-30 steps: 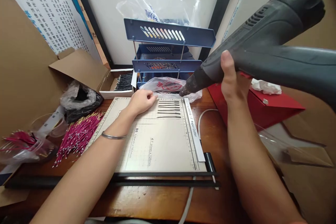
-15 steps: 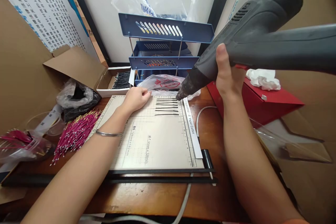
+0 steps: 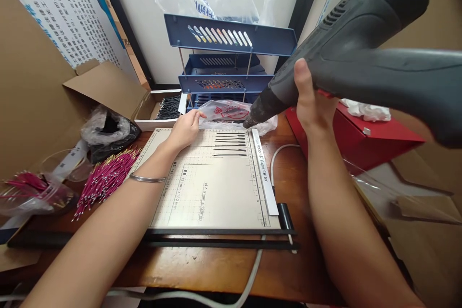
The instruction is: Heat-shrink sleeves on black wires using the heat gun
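Note:
My right hand (image 3: 313,106) is wrapped around a dark grey heat gun (image 3: 342,53), thumb on its near side. The nozzle points down and left, just above the far right corner of a paper cutter board (image 3: 220,187). Close to the nozzle, several short black wires (image 3: 230,146) lie side by side across the board. At the board's far edge, beside a clear plastic bag (image 3: 225,110) with red print, is my left hand (image 3: 185,132). Its fingers are pressed together, and what they hold, if anything, I cannot make out.
On the left lie a pile of magenta wires (image 3: 106,178) and a plastic cup (image 3: 39,192) of similar ones. Behind stand a white box (image 3: 149,125) with black wires and blue tiered trays (image 3: 231,36). A red box (image 3: 357,139) and a grey cable (image 3: 258,267) are nearby.
My left hand has shifted slightly back to the board's far edge, its fingertips now at the plastic bag. The heat gun has tilted a little, its nozzle rising off the ends of the black wires.

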`<move>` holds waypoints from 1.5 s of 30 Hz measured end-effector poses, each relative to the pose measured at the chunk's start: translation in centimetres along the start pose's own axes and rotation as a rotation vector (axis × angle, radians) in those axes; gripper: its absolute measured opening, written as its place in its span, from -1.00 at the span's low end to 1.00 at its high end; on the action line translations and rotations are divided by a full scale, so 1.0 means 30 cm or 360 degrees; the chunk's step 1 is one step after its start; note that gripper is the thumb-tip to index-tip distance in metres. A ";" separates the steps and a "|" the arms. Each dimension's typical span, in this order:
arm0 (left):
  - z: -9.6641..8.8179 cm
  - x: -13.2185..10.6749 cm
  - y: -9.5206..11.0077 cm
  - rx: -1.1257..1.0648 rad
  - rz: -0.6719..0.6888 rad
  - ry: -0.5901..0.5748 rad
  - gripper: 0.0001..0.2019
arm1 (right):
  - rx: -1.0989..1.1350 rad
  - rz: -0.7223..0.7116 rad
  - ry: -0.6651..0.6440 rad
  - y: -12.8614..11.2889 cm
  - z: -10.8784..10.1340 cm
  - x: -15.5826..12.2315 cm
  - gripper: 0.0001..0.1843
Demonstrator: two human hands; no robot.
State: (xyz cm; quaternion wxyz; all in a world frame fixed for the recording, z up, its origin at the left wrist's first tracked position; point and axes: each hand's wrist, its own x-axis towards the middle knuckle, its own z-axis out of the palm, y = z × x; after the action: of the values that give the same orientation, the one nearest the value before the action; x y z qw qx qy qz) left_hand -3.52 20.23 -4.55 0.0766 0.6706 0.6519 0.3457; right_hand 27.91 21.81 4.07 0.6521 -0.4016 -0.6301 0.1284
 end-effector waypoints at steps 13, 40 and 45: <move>-0.018 -0.014 0.040 -0.0219 -0.0155 0.0053 -0.66 | 0.0034 -0.0001 -0.0004 -0.012 0.002 -0.004 -0.34; -0.025 -0.015 0.059 -0.0285 -0.0181 0.0148 -0.73 | 0.0341 0.0050 0.0126 0.018 0.017 0.002 -0.47; -0.017 -0.014 0.047 -0.0268 -0.0163 0.0182 -0.76 | 0.0305 0.0006 0.0124 0.049 0.043 0.018 -0.42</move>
State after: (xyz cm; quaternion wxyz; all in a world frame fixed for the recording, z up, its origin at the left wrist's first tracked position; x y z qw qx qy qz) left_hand -2.62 19.45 -3.53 0.1129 0.6067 0.6572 0.4327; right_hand 27.31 23.59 3.30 0.7112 -0.3432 -0.5885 0.1735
